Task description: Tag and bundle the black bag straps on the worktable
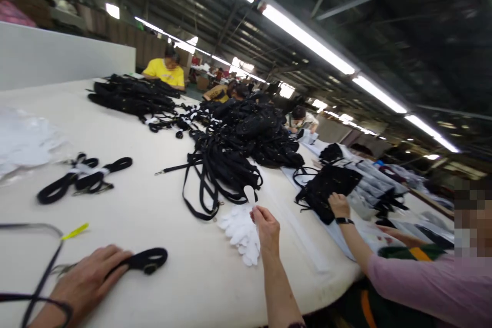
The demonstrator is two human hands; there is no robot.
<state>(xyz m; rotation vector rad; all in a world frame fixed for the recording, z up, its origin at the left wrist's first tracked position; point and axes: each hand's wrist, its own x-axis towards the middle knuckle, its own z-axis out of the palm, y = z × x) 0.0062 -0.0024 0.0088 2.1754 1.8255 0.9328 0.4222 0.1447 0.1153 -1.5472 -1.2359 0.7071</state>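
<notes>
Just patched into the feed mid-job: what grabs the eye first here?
The big tangle of black straps heaped mid-table, beyond the hands. Nearer, the right hand pinches a small white tag above a stack of white pieces, while the left hand rests flat on a folded black strap.

A long white worktable (146,200) is lit by rows of fluorescent tube lights (307,38) hung under a dark metal roof (423,25); a white partition (57,54) is seen at left.

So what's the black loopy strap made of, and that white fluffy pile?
The black looped strap under the left hand looks like matte woven webbing: flat and limp. The white pile by the right hand looks like soft cloth, possibly gloves.
</notes>
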